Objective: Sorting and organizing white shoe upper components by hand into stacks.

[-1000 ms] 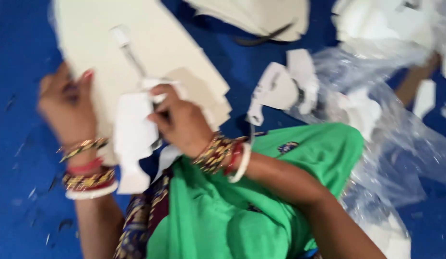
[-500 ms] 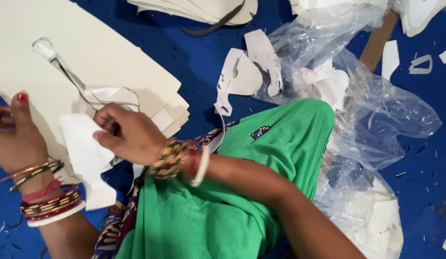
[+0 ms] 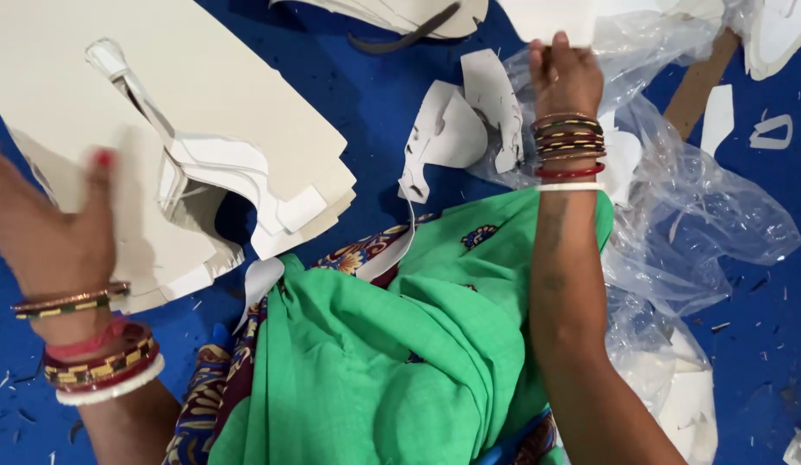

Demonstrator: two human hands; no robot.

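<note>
Cream cardboard sheets [image 3: 228,95]: stacked flat on blue floor [image 3: 366,103], shapes cut out of near edge.
Left hand [image 3: 52,228]: blurred, fingers spread open, resting on stack's near left corner, gripping nothing.
Right hand [image 3: 564,77]: stretched far out, fingers pinched shut on white sheet piece [image 3: 547,17] above clear plastic bag [image 3: 702,215].
Green cloth [image 3: 400,344]: over lap, below stack.

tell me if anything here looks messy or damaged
Yes. White offcuts and tiny flecks litter the blue floor. The top cream sheet has a ragged cut-out hole, and crumpled clear plastic lies beside the right hand.
</note>
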